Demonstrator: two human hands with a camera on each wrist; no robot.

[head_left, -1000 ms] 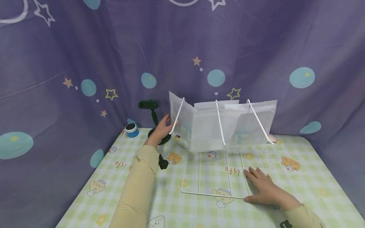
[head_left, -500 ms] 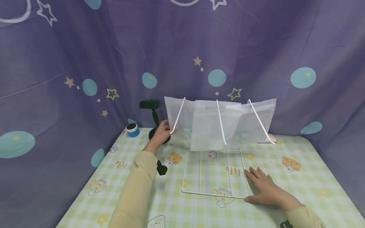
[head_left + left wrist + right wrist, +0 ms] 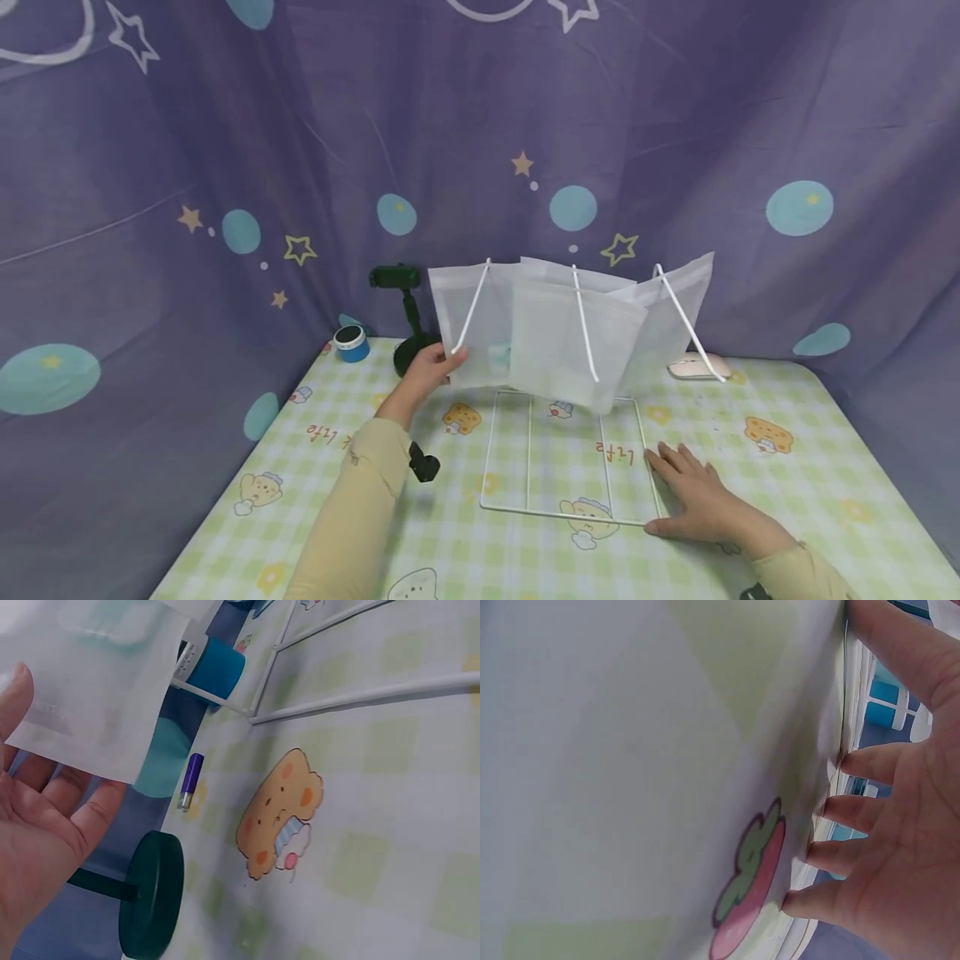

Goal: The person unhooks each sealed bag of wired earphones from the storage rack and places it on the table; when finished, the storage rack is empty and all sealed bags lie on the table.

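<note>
In the head view a white wire rack stands mid-table, its flat base frame (image 3: 540,513) toward me and three slanting arms above. Several frosted white plastic bags hang among the arms: a left bag (image 3: 491,329), a front middle bag (image 3: 551,358) and a right bag (image 3: 660,333). My left hand (image 3: 425,372) pinches the left bag at its lower left edge. The left wrist view shows the thumb in front of the bag and the fingers behind it. My right hand (image 3: 697,496) rests on the table with spread fingers, fingertips and thumb along the base frame's right side.
Behind my left hand stands a dark phone stand (image 3: 393,277), with a small blue speaker (image 3: 351,343) to its left. A pale mouse (image 3: 697,367) lies behind the rack's right arm. A small purple stick (image 3: 191,780) lies near the stand. A purple curtain (image 3: 480,125) hangs behind.
My left hand has moved down and toward me, drawing the left bag flatter and lower. The bags have swung, baring the mouse at right. My right hand stays in place.
</note>
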